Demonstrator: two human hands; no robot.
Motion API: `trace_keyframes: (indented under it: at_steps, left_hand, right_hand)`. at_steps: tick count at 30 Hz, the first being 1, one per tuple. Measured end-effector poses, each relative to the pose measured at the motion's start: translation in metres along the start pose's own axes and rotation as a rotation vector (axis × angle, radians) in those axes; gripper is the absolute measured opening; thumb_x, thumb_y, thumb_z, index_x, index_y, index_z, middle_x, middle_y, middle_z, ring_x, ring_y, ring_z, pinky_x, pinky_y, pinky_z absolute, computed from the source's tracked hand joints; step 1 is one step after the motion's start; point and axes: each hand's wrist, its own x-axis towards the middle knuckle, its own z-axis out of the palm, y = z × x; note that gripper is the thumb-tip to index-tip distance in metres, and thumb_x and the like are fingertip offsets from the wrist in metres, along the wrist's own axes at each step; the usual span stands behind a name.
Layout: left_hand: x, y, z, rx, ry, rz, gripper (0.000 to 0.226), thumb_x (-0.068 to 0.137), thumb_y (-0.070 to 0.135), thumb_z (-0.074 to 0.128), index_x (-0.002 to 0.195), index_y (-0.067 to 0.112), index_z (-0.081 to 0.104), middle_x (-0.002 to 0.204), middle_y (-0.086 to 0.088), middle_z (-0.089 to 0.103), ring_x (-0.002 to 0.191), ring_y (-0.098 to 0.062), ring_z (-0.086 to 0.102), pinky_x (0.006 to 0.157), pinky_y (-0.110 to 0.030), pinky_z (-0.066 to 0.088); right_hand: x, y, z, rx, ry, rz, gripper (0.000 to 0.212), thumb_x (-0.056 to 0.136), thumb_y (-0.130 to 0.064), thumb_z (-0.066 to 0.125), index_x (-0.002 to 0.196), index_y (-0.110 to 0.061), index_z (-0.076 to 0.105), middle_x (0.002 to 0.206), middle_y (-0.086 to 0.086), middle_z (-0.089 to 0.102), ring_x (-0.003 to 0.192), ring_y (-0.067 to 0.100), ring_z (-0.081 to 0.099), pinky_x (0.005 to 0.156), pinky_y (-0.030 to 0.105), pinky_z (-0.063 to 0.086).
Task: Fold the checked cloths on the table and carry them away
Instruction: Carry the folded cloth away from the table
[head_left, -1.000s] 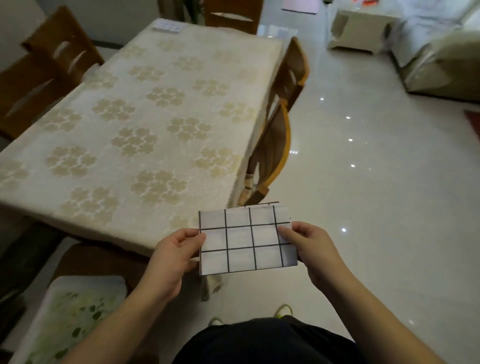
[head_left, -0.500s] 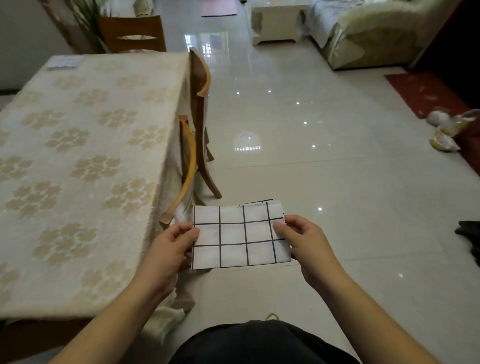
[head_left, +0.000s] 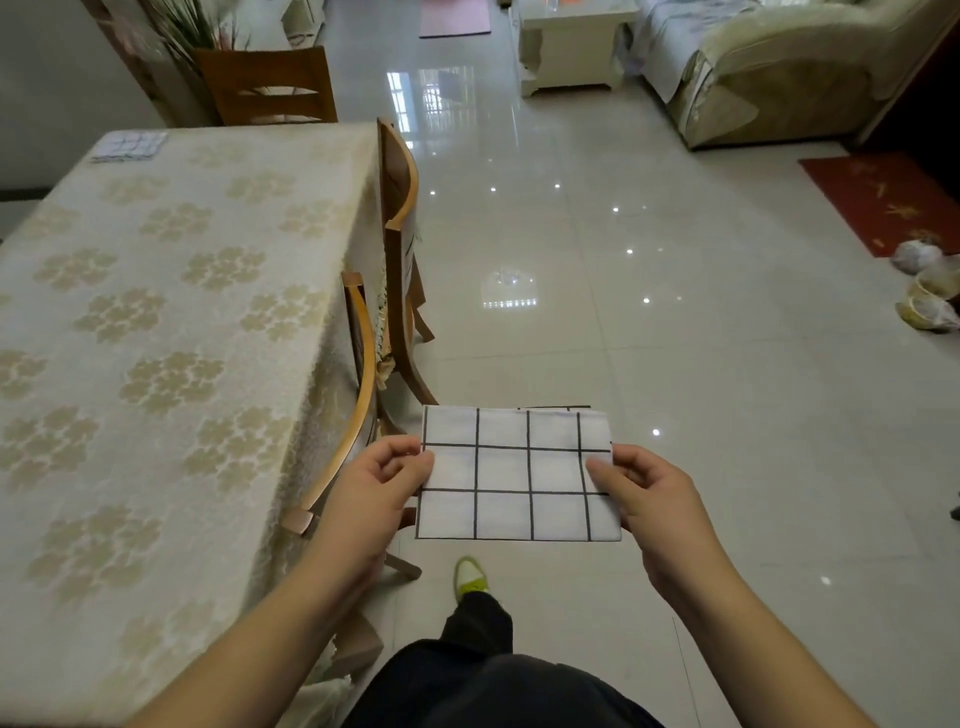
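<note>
Beside the long edge of the table (head_left: 171, 322), over the glossy tiled floor (head_left: 675, 364), the folded checked cloth (head_left: 514, 473) hangs flat between the two hands. The left hand (head_left: 376, 493) pinches its left edge with thumb on top and fingers curled beneath; the right hand (head_left: 644, 493) grips the right edge the same way. The grip and the cloth's shape look the same as a second ago.

What has changed is the surroundings. A second ago the table filled the space ahead; now it lies to the left, with the two wooden chairs (head_left: 395, 270) tucked against its side passing close by. A shoe (head_left: 470, 574) shows stepping forward under the cloth. The sofa (head_left: 769, 73) and red mat (head_left: 883, 202) have come into view ahead and to the right.

I judge from this that folding of this cloth is done and the carrying leg has begun, heading along the table into the open room. One more small checked cloth (head_left: 130, 145), apparently folded, lies at the far corner of the table, so the task is probably not finished: that piece may be collected on the way or need a second trip.
</note>
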Motion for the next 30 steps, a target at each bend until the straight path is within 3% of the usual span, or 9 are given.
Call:
trace_keyframes:
  at_steps: [4, 13, 17, 20, 25, 30]
  left_hand:
    - [0.049, 0.016, -0.001, -0.038, 0.010, 0.038, 0.015, 0.092, 0.017, 0.065, 0.107, 0.020, 0.065, 0.094, -0.012, 0.073, 0.080, -0.016, 0.068, 0.060, -0.023, 0.052]
    - [0.145, 0.058, -0.008, -0.018, 0.035, 0.077, 0.021, 0.091, 0.025, 0.067, 0.111, 0.027, 0.065, 0.093, -0.013, 0.072, 0.094, -0.034, 0.068, 0.088, -0.047, 0.056]
    - [0.182, 0.074, 0.000, -0.013, 0.044, 0.061, 0.027, 0.091, 0.025, 0.067, 0.117, 0.025, 0.064, 0.095, -0.007, 0.074, 0.097, -0.028, 0.069, 0.085, -0.046, 0.057]
    - [0.211, 0.086, 0.015, -0.002, 0.062, 0.047, 0.031, 0.090, 0.024, 0.068, 0.121, 0.021, 0.064, 0.100, -0.006, 0.075, 0.100, -0.028, 0.070, 0.092, -0.050, 0.055]
    - [0.263, 0.107, 0.054, 0.022, 0.097, 0.028, 0.032, 0.091, 0.025, 0.066, 0.123, 0.021, 0.063, 0.103, -0.009, 0.074, 0.101, -0.032, 0.069, 0.090, -0.055, 0.055]
    - [0.315, 0.144, 0.102, 0.017, 0.143, 0.021, 0.028, 0.093, 0.018, 0.063, 0.121, 0.018, 0.064, 0.097, -0.012, 0.075, 0.094, -0.030, 0.071, 0.083, -0.041, 0.058]
  right_hand:
    - [0.047, -0.023, 0.017, -0.044, -0.009, -0.003, 0.011, 0.092, -0.012, 0.063, 0.100, -0.013, 0.071, 0.091, 0.004, 0.077, 0.086, 0.022, 0.073, 0.082, 0.042, 0.057]
    - [0.146, -0.087, 0.055, -0.084, -0.056, -0.048, 0.013, 0.092, -0.011, 0.063, 0.102, -0.015, 0.071, 0.092, 0.003, 0.077, 0.084, 0.018, 0.074, 0.073, 0.032, 0.055]
    - [0.184, -0.102, 0.057, -0.054, -0.076, -0.034, 0.015, 0.093, -0.010, 0.062, 0.104, -0.012, 0.071, 0.093, 0.005, 0.077, 0.086, 0.020, 0.074, 0.070, 0.028, 0.056]
    - [0.222, -0.113, 0.052, -0.047, -0.083, -0.016, 0.015, 0.092, -0.010, 0.063, 0.105, -0.011, 0.070, 0.092, 0.006, 0.077, 0.085, 0.021, 0.074, 0.066, 0.025, 0.057]
    - [0.294, -0.138, 0.035, -0.048, -0.131, -0.027, 0.015, 0.093, -0.010, 0.062, 0.104, -0.013, 0.071, 0.091, 0.004, 0.077, 0.084, 0.019, 0.074, 0.068, 0.026, 0.057]
    - [0.363, -0.175, 0.013, -0.054, -0.186, -0.040, 0.012, 0.092, -0.010, 0.064, 0.102, -0.012, 0.071, 0.089, 0.005, 0.077, 0.083, 0.018, 0.074, 0.065, 0.019, 0.054]
